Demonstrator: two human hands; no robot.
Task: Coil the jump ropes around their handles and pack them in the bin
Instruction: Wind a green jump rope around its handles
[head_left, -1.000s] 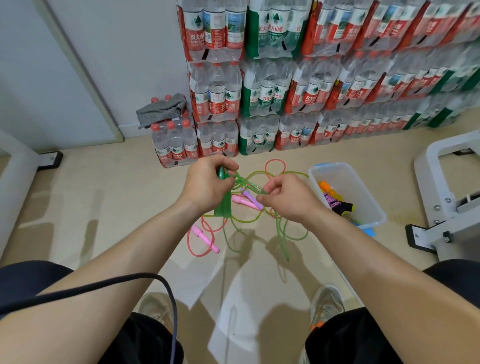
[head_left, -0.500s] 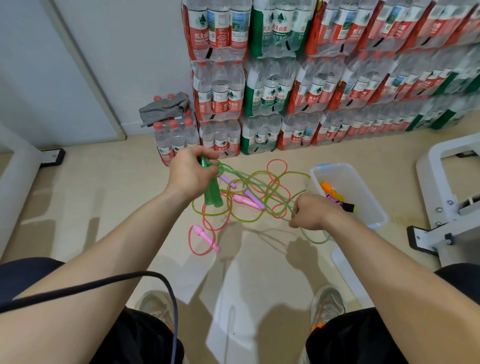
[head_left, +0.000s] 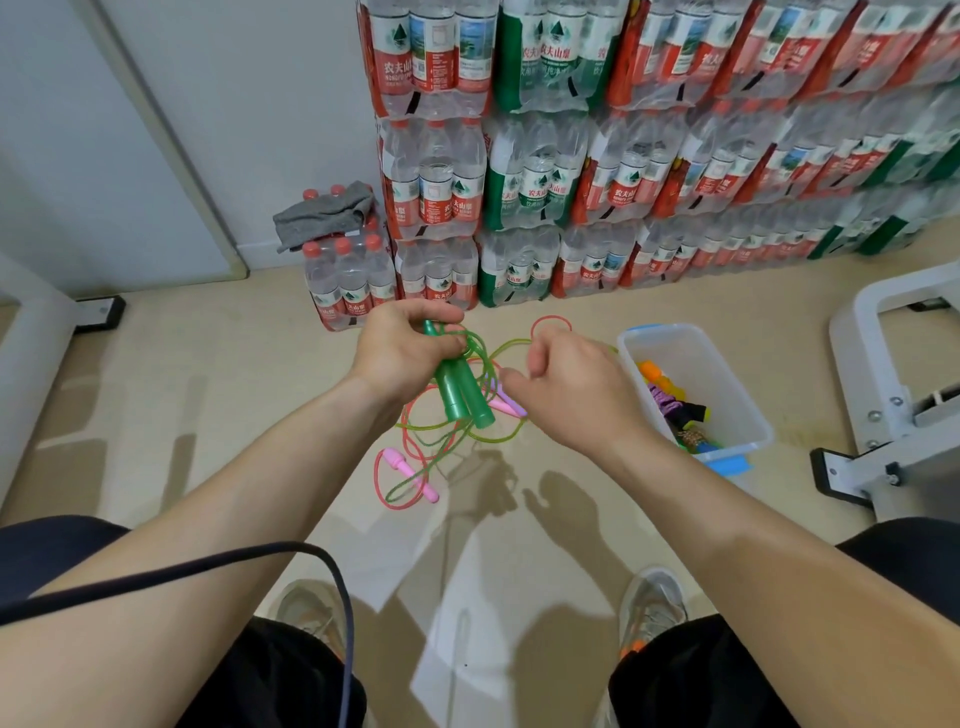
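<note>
SKIPPING ROPES TIDIED: Before stacked cases of bottled water (head_left: 524, 171), a seated person's left hand (head_left: 402, 348) clamps two translucent green plastic jump-rope handles (head_left: 460, 387) side by side. Their long axis slants down towards the right hand (head_left: 571, 389), which hovers just beside them with fingers curled; whether it pinches the thin green cord (head_left: 506, 344) cannot be told. Loops gather at the handles' upper end, and the rest trails to the floor over a pink rope with pink handles (head_left: 410, 475). The clear plastic bin (head_left: 685, 353) sits nearer the right hand. Half a second ago that hand was out by the bin, drawing cord wide; it has since swung back in.
</note>
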